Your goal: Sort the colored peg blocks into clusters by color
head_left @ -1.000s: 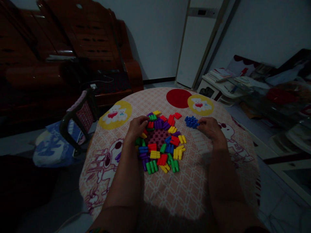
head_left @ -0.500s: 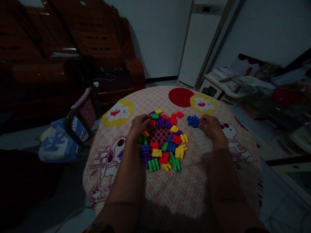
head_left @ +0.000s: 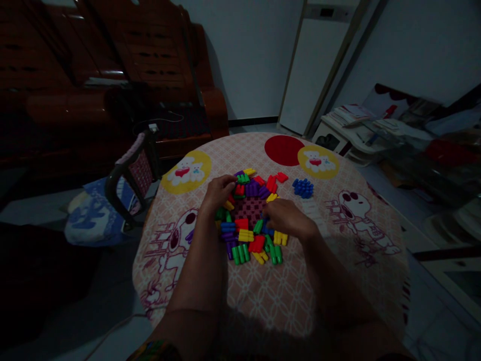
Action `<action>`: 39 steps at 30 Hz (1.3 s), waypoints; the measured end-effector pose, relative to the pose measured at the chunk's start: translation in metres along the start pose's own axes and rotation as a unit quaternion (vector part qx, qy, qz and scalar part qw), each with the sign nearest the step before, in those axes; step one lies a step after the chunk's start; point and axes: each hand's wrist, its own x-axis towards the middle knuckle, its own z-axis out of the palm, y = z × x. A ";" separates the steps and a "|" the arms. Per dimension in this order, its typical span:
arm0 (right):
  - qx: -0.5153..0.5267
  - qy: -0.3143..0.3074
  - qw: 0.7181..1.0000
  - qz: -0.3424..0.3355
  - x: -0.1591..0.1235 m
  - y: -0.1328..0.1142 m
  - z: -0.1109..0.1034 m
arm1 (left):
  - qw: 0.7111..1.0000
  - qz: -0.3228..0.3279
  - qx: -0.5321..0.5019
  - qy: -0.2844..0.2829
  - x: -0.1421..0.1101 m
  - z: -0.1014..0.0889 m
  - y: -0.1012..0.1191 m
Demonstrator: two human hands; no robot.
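A heap of coloured plastic blocks, red, yellow, green, blue and purple, lies round a dark red peg board on the table. My left hand rests curled on the heap's upper left edge, its fingers among the blocks there. My right hand lies over the right side of the heap, fingers bent down onto blue and yellow blocks; what it holds is hidden. A separate cluster of blue blocks sits alone to the upper right, apart from both hands.
The round table wears a pink checked cloth with bear and dog prints. A dark chair stands at its left, a wooden sofa behind. Cluttered low shelves are at the right.
My right hand left the blue cluster and moved left and down onto the heap. My left hand stayed at the heap's upper left edge.
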 end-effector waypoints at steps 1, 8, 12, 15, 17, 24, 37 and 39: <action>-0.015 -0.008 1.000 0.000 0.001 -0.006 0.004 | 1.000 0.000 0.000 0.000 0.000 0.000 -0.001; -0.034 -0.024 0.999 -0.008 0.002 -0.018 0.010 | 1.000 0.005 0.001 -0.003 0.002 0.001 -0.005; -0.020 -0.041 0.999 -0.003 0.002 -0.017 0.003 | 1.000 0.001 0.004 -0.006 0.002 0.002 -0.005; 0.009 -0.015 1.000 -0.017 0.004 -0.015 0.005 | 1.000 0.002 0.007 -0.005 0.002 0.002 -0.004; 0.045 0.028 0.998 -0.016 0.006 -0.008 0.007 | 1.000 0.002 0.010 -0.004 0.002 0.001 -0.003; 0.219 0.296 0.922 0.118 -0.011 0.063 -0.008 | 1.000 0.001 -0.010 -0.006 0.001 0.001 -0.002; 0.046 0.368 0.853 0.366 -0.021 0.150 0.029 | 1.000 0.010 0.015 -0.004 0.002 0.001 -0.003; 0.035 0.359 0.857 0.368 -0.017 0.151 0.035 | 1.000 0.012 0.017 -0.003 0.002 0.001 -0.004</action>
